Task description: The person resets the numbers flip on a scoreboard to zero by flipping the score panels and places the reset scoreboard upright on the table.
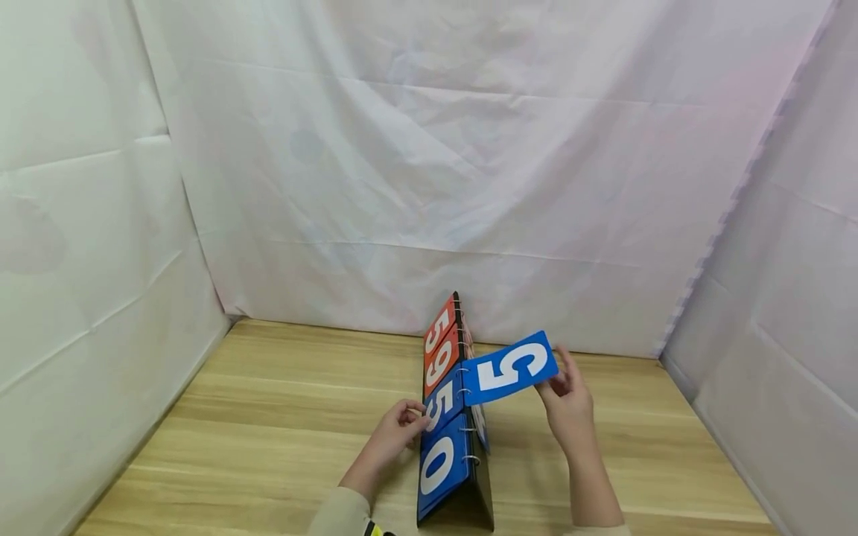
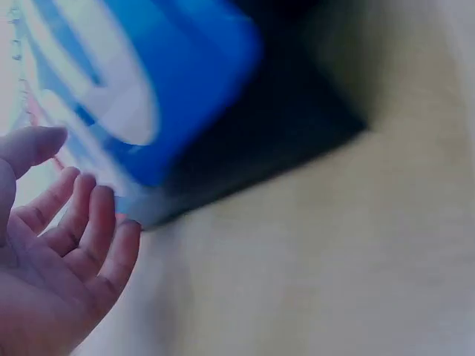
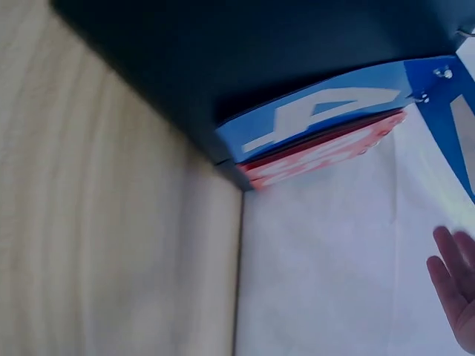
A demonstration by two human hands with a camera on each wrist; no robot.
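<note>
A black tent-shaped flip scoreboard [image 1: 469, 506] stands on the wooden table [image 1: 268, 417], showing red cards 5 and 9 and blue cards 5 and 0 [image 1: 439, 461]. My right hand [image 1: 570, 398] pinches the right edge of a blue "5" card [image 1: 511, 368], lifted on its rings above the board. My left hand [image 1: 398, 428] touches the left edge of the board's blue 5 card with loosely bent fingers. The left wrist view shows that open palm [image 2: 59, 252] beside a blurred blue card [image 2: 171, 89]. The right wrist view shows the board's back [image 3: 260, 52], a blue card [image 3: 326, 111], red cards [image 3: 326, 152] and my fingertips [image 3: 453, 282].
White cloth [image 1: 429, 186] hangs as walls at the back and on both sides of the table. Bare wood lies to the left and right of the scoreboard. The table's front edge is out of sight below the frame.
</note>
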